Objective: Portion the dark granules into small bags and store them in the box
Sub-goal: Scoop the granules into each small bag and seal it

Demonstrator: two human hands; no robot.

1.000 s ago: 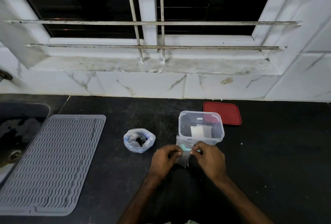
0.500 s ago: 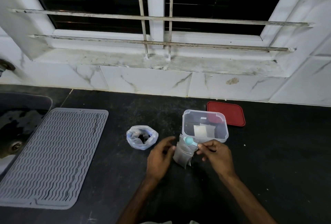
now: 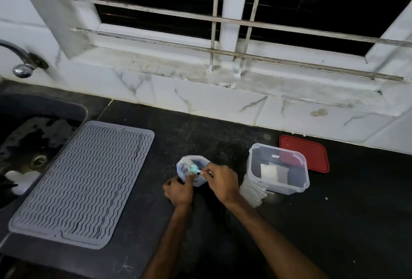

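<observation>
An open plastic bag of dark granules (image 3: 190,162) sits on the black counter. My right hand (image 3: 220,182) pinches a small teal spoon (image 3: 193,169) whose bowl is over the bag's mouth. My left hand (image 3: 179,190) grips the bag's near side. To the right stands a clear plastic box (image 3: 278,168) with a small white bag lying inside. A stack of small clear bags (image 3: 253,191) leans against the box's left front corner.
A red lid (image 3: 308,156) lies behind the box by the tiled wall. A grey ribbed drying mat (image 3: 84,180) covers the counter at left, with a sink (image 3: 26,145) and tap (image 3: 22,62) beyond it. A barred window is above.
Both hands left the stack of small bags by the box and moved left to the granule bag. My right hand carried the teal spoon there; my left hand took hold of the bag.
</observation>
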